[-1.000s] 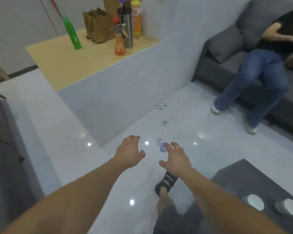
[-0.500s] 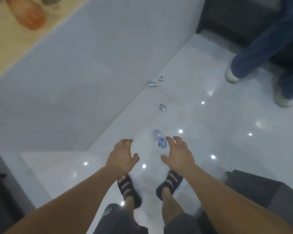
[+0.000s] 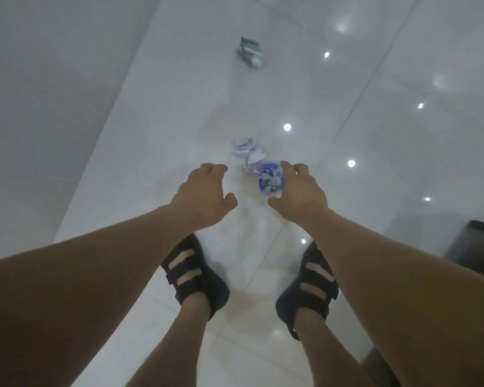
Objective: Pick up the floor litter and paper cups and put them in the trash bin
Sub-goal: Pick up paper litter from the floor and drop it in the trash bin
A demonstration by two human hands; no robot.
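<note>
1. Head view: glossy white tiled floor (image 3: 375, 135), with litter lying ahead of the person's sandals (image 3: 196, 277); no bin in sight.
2. Left hand (image 3: 201, 194) and right hand (image 3: 302, 194) hover low, fingers loosely spread, holding nothing.
3. Crumpled pale paper (image 3: 248, 152) and blue wrapper (image 3: 269, 178) lie together just beside the right fingers. I judge this the first pick-up; the next move calls for reaching lower and pinching.
4. Teal wrapper (image 3: 249, 51) lies well beyond.

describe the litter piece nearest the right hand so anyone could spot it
On the glossy white floor, look just ahead of the sandalled feet, beside the right hand. The blue-and-white wrapper lies there; the crumpled paper beyond it is pale lilac, and the farther wrapper is teal.
</note>
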